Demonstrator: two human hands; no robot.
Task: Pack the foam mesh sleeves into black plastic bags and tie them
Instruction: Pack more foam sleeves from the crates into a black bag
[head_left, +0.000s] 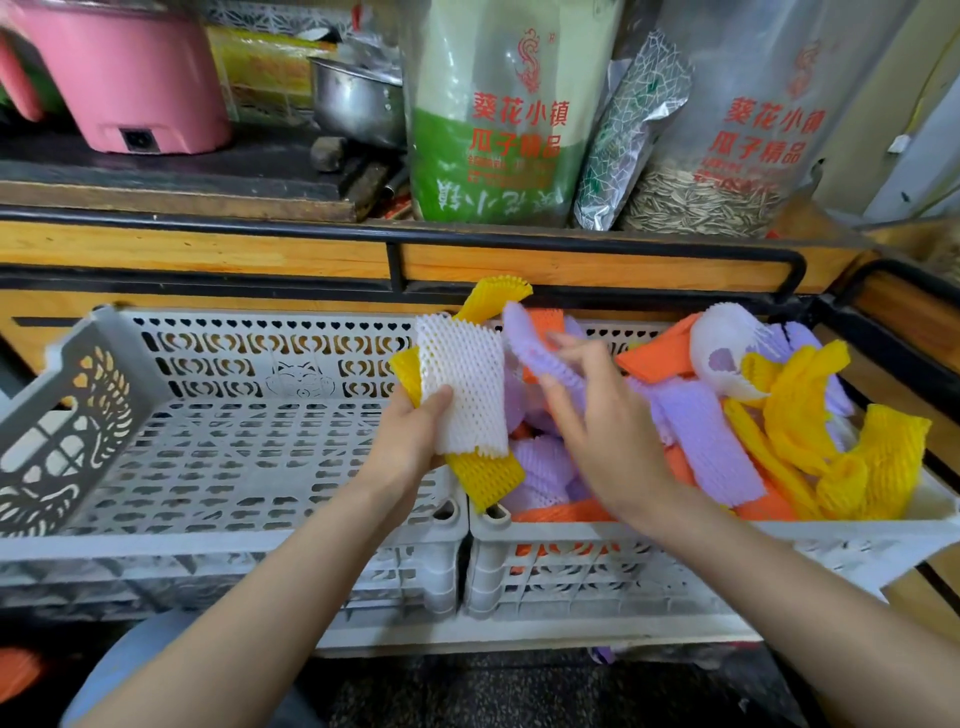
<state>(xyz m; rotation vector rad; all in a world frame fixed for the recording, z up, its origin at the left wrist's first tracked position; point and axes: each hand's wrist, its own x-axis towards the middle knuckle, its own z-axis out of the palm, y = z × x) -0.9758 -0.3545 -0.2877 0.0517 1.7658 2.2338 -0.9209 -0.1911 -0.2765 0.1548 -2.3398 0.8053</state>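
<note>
2 sleeves, white sleeve over yellow sleeve, gripped upright in your left hand, over left crate edge. Your right hand pinches tilted purple sleeve just right of stack; likely lay it leftward. Pile in right crate.

We've got our left hand gripping a white foam mesh sleeve stacked on a yellow sleeve, thumb pressed on the white one. Our right hand pinches a purple sleeve just beside it. Both hover over the right grey crate, heaped with orange, purple and yellow sleeves, touching the left grey crate.
</note>
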